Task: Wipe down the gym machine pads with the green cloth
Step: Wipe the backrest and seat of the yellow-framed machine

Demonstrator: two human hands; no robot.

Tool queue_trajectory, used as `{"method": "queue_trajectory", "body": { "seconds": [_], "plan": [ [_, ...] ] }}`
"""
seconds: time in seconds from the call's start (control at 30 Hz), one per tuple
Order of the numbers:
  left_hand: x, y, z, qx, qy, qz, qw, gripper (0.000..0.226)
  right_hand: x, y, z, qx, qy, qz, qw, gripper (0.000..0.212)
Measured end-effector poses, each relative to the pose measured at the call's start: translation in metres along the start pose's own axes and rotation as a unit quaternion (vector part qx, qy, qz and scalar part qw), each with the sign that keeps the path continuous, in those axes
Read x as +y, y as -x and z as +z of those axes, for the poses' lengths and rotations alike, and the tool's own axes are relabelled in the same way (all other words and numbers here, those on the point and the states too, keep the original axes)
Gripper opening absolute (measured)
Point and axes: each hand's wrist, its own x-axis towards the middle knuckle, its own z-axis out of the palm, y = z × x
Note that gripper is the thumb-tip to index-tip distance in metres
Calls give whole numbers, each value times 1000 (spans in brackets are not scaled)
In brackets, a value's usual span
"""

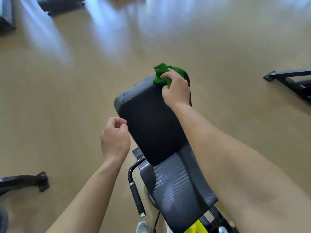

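Note:
A black back pad (149,120) of a gym machine stands in the middle of the view, with a textured grey seat pad (176,187) below it. My right hand (176,88) grips a crumpled green cloth (162,74) and presses it on the far top corner of the back pad. My left hand (115,138) hovers at the pad's left edge, fingers curled with nothing in them; whether it touches the pad I cannot tell.
A black handle with a foam grip (137,197) sticks out left of the seat. Machine feet lie on the tan floor at the lower left (40,181) and right (289,79). More dark equipment stands at the far top left (60,4).

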Motion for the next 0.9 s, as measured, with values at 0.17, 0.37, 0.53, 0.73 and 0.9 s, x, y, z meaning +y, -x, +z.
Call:
{"method": "queue_trajectory", "body": {
  "seconds": [0.17,0.37,0.53,0.73,0.9],
  "plan": [
    [-15,5,-20,-47,7,-66,997,14,-65,77,47,-136,-40,-74,987,44],
    [-30,6,-80,-6,4,-65,998,41,-102,140,51,-291,-175,4,940,44],
    [-38,16,-114,-118,109,-64,985,46,-89,181,32,-313,-260,87,909,46],
    [-38,30,-145,-234,184,-65,952,9,-87,206,2,-322,-275,152,893,45],
    [-27,37,-170,-195,161,-1,967,9,-88,228,-24,-340,-298,201,869,46]
  ]
}}
